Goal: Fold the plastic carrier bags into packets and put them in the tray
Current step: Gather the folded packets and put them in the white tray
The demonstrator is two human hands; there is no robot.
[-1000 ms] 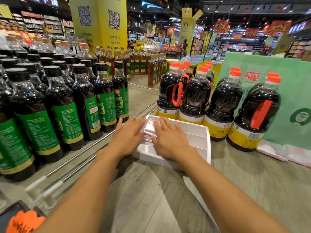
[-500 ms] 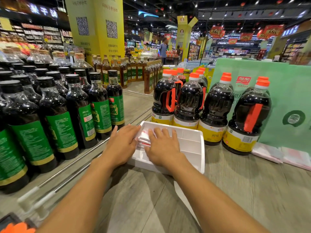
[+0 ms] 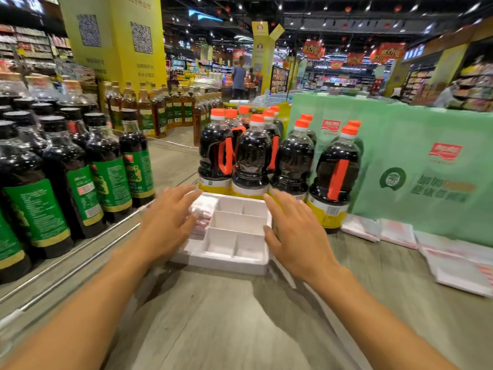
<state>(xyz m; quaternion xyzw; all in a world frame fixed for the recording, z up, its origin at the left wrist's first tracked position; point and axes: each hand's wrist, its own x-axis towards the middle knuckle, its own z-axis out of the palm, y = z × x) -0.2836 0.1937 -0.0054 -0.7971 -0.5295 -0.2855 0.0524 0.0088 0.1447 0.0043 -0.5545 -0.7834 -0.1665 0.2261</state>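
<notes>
While both hands are hovering spread and empty over the white foam tray (image 3: 226,256), the folded packets (image 3: 204,214) are lying stacked in its long left compartment. The left hand (image 3: 166,220) is spreading just above them; the right hand (image 3: 290,236) is floating over the tray's right rim. Judging by this, pressing the stack flat before reaching for another bag is looking wise. Unfolded carrier bags (image 3: 453,265) are waiting along the counter's right edge, below a green display board (image 3: 426,169). Dark sauce bottles (image 3: 253,161) are crowding the wood-grain counter (image 3: 213,316), a supermarket aisle stretching behind.
</notes>
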